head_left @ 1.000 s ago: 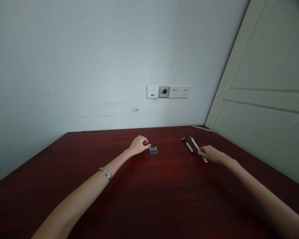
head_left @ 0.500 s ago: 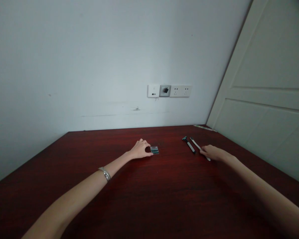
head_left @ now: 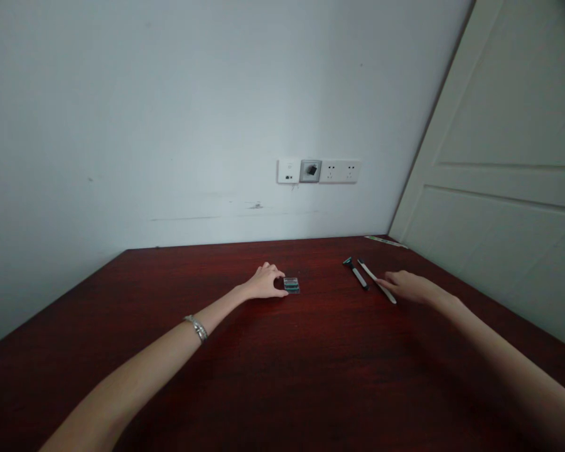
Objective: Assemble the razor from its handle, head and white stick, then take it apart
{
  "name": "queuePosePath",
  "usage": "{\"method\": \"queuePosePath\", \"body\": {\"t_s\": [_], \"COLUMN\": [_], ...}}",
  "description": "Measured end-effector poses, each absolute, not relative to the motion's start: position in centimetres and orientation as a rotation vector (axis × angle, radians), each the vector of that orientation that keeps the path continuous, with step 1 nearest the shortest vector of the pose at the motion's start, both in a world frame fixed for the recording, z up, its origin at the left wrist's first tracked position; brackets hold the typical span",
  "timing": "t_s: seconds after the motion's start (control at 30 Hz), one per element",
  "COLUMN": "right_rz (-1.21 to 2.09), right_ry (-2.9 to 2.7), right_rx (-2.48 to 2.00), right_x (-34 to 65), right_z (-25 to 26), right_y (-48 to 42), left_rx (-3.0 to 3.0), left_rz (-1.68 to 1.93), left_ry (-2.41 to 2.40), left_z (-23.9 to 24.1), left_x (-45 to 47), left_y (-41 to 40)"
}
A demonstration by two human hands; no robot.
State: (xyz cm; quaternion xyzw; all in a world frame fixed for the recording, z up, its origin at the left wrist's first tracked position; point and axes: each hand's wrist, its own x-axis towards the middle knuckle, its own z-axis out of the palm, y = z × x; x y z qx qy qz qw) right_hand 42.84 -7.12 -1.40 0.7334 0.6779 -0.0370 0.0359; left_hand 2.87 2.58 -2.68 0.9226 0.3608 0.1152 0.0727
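Note:
My left hand, with a silver bracelet on its wrist, rests on the dark red wooden table. Its curled fingers and thumb pinch the left edge of a small clear case of teal razor cartridges. My right hand lies flat with the fingers stretched out, just right of a white razor handle that lies on the table. A razor with a dark teal head lies parallel to that handle on its left.
The table meets a white wall with a row of sockets and a switch. A white door stands along the table's right side. A thin pale strip lies at the far right corner.
My left hand has slid up to the cartridge case and closed on its edge. My right hand has let go of the white handle and now lies open beside it.

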Motion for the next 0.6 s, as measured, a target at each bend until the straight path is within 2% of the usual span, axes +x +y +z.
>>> {"method": "queuePosePath", "body": {"t_s": [0.13, 0.6], "right_rz": [-0.011, -0.152], "right_ry": [2.176, 2.968], "right_rx": [2.224, 1.739], "right_x": [40.7, 29.2], "right_z": [0.8, 4.2], "right_y": [-8.0, -10.1], "left_rx": [2.745, 2.920], "left_rz": [0.354, 0.606], "left_ry": [1.045, 0.634], "left_z": [-2.7, 1.9], "left_x": [3.2, 6.9], "left_y": [2.7, -1.7]}}
